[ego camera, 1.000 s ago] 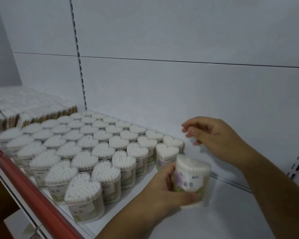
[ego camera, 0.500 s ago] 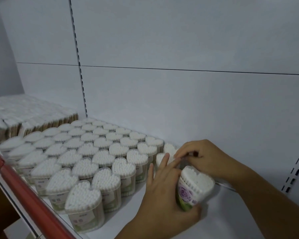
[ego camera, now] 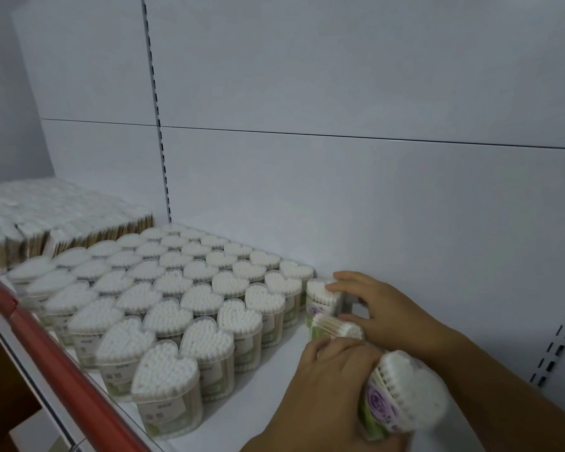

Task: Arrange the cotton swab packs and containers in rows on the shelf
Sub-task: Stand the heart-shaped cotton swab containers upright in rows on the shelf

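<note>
Two hands [ego camera: 323, 386] [ego camera: 382, 308], three loose heart containers [ego camera: 405, 383], about forty rowed containers [ego camera: 167, 314], many packs [ego camera: 62, 220]

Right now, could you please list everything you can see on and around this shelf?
Heart-shaped clear plastic containers of white cotton swabs: dozens, white tops, upright rows, centre left.
Tilted container between the hands: one, white, green label.
Flat packs of wooden-stick swabs: blurred block, white and tan, far left.
White shelf: one, under everything.
Red rail: one, front edge.
Pale grey back panel: one, with black-slotted uprights, behind.
Left hand: one, grips a tilted purple-labelled container, bottom right.
Right hand: one, fingers on the end container by the back panel.
</note>
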